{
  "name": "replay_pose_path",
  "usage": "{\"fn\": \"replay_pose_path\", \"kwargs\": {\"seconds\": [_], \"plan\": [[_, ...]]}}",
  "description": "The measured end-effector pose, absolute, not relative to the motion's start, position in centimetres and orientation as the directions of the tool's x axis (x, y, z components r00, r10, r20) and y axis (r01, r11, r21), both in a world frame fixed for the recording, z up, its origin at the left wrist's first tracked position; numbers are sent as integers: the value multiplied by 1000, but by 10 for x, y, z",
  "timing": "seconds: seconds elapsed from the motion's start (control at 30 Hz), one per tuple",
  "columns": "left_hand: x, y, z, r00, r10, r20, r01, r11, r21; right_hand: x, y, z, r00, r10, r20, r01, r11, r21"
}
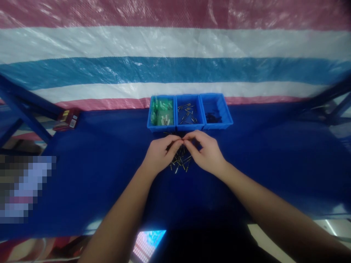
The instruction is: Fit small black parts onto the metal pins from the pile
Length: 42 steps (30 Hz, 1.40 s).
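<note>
Pins [179, 159] lie in a loose heap on the blue tabletop [95, 164], partly hidden under and between the two hands, and they look like the stuff of the work. Left hand [159, 153] and right hand [207, 151] meet just above the heap, each with thumb and forefinger drawn into a pinch, tip to tip. Both grips are closed; whether a pin or some smaller part sits between them is too small and blurred to tell. Behind the heap stand three blue bins in a row, side by side. The left bin [161, 128] holds green packets [166, 105] and a few white pieces [165, 119]; the middle bin [189, 127] holds scattered slim metal parts [187, 114], rather like those in the heap; the right bin [219, 126] holds small dark pieces [214, 117] whose form is unclear. As a judgement, the work seems to be under way, not finished: all three bins have contents, and plenty of pins lie loose before them. Which pins, if any, are already dealt with cannot be read from how they lie, since none is set visibly apart as complete, so an exact count of done and left is out of reach. Whatever the fingertips are busy with looks like one small step among many. Off to the left, a red box [67, 119] rests on the tabletop, apart from the work.
</note>
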<state>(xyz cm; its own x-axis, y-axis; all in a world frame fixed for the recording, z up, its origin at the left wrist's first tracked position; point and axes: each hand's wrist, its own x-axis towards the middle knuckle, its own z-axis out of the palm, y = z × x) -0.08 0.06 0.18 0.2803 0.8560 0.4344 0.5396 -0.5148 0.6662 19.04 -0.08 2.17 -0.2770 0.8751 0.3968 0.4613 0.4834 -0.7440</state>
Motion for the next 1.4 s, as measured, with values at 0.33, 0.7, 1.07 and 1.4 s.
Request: {"fn": "replay_pose_path", "kwargs": {"seconds": [0.33, 0.7, 1.07, 1.4], "plan": [[2, -1, 1, 272, 822, 501, 529, -563, 636, 190, -1, 24, -272, 892, 361, 491, 452, -745], [2, -2, 3, 295, 835, 465, 543, -547, 637, 192, -2, 25, -305, 903, 302, 484, 421, -768], [-2, 0, 7, 343, 833, 434, 614, -548, 568, 189, -3, 25, -255, 961, 110, 309, 189, -932], [-2, 0, 7, 336, 831, 444, 613, -551, 566, 195, 16, 15, 172, 982, -81, 46, -90, -995]]}}
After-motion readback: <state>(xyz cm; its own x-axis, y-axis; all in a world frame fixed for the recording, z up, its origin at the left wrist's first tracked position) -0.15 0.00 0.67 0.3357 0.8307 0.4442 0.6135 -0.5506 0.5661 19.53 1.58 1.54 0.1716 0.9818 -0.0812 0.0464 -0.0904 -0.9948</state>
